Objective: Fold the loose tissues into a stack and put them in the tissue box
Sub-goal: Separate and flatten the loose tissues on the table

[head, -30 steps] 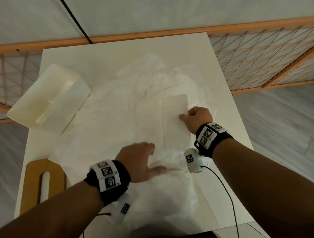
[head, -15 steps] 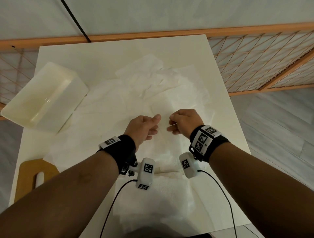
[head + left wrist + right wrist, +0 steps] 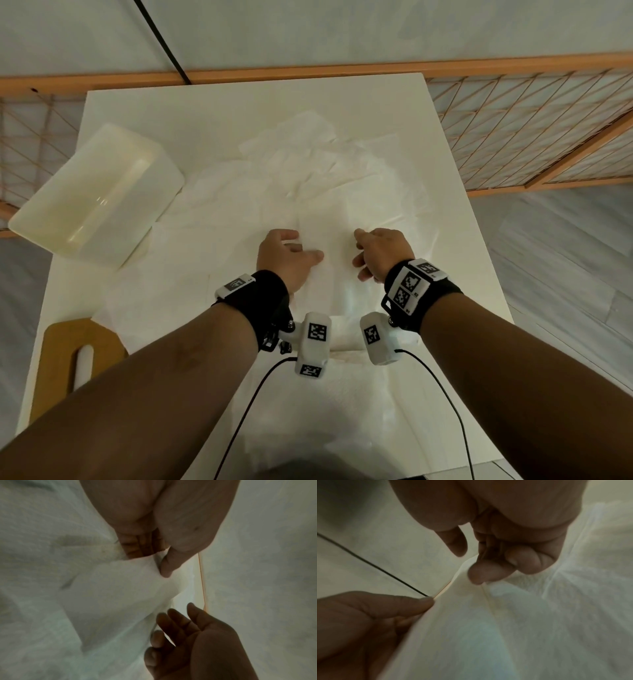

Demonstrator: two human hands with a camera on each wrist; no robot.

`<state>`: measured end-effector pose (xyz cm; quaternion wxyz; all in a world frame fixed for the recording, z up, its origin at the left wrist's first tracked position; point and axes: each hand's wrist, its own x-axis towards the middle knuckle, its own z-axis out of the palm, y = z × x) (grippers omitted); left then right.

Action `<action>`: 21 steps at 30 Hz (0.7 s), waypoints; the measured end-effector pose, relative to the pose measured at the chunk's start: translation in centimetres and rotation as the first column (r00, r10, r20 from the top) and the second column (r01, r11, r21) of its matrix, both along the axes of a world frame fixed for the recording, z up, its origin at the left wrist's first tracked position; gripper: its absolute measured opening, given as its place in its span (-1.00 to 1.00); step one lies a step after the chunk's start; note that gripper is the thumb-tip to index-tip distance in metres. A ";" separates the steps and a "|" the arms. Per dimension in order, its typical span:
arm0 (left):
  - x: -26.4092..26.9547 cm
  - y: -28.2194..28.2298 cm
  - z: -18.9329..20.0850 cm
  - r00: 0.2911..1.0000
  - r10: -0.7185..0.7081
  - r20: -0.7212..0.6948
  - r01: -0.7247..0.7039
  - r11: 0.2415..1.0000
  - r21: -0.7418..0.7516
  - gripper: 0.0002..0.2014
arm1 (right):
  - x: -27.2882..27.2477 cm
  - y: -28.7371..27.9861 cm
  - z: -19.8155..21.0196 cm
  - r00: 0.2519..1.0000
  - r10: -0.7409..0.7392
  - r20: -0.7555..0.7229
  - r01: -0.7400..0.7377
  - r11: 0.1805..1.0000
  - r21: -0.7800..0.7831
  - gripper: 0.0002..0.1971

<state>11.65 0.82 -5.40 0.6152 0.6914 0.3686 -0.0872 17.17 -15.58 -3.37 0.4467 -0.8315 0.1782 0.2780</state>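
Note:
Loose white tissues (image 3: 308, 164) lie spread over the white table (image 3: 239, 106). Both hands hold one tissue sheet (image 3: 329, 240) stretched between them over the middle of the pile. My left hand (image 3: 294, 243) pinches its left edge between thumb and curled fingers, which the left wrist view shows close up, left hand (image 3: 157, 557). My right hand (image 3: 358, 250) holds the right edge; in the right wrist view the right hand (image 3: 476, 573) has its thumb on the tissue's corner with the fingers curled behind. The open white tissue box (image 3: 137, 219) sits at the table's left.
A wooden lid (image 3: 58, 346) with a slot lies at the front left corner. More flat tissues (image 3: 342, 394) lie near the front edge under my wrists. A wooden lattice rail (image 3: 513, 137) runs behind and right of the table. A black cable (image 3: 164, 41) hangs at the back.
The left hand came up from the front to meet the right over the pile. The hands have since moved apart, with the tissue spread between them.

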 end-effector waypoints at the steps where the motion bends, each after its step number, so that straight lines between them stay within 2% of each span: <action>1: 0.0 0.4 0.0 1.000 -0.018 0.020 0.017 0.998 0.062 -0.48 | 0.0 0.0 -0.1 0.999 0.023 0.026 -0.022 0.999 -0.040 -0.77; 4: 0.0 1.2 0.2 0.991 -0.122 0.050 0.107 0.968 0.228 -0.48 | -0.1 0.5 -0.7 0.991 0.113 0.073 -0.101 0.984 -0.145 -0.79; 8: -0.2 1.5 -0.2 0.993 -0.112 0.037 0.103 0.977 0.185 -0.49 | -0.4 1.5 -0.9 0.979 0.189 0.080 -0.165 0.957 -0.239 -0.67; 12: -0.3 1.6 -0.6 0.991 -0.134 0.026 0.124 0.961 0.246 -0.58 | -0.5 2.3 -0.9 0.985 0.165 0.059 -0.146 0.960 -0.237 -0.53; 14: -0.4 1.6 -0.6 0.988 -0.155 0.028 0.142 0.956 0.256 -0.61 | -0.6 2.7 -0.9 0.989 0.144 0.040 -0.133 0.969 -0.206 -0.48; 17: -0.4 1.6 -0.4 0.989 -0.147 0.027 0.135 0.955 0.265 -0.60 | -0.7 3.0 -0.8 0.992 0.117 0.053 -0.111 0.989 -0.099 -0.68; 19: -0.3 1.5 0.0 0.992 -0.120 0.033 0.108 0.959 0.260 -0.52 | -0.9 2.8 -0.2 0.990 0.109 0.087 -0.110 0.994 0.006 -0.74; 21: -0.1 1.5 0.6 0.994 -0.110 0.029 0.105 0.985 0.137 -0.44 | -1.2 2.5 0.9 0.992 0.086 0.091 -0.101 0.979 0.179 -0.87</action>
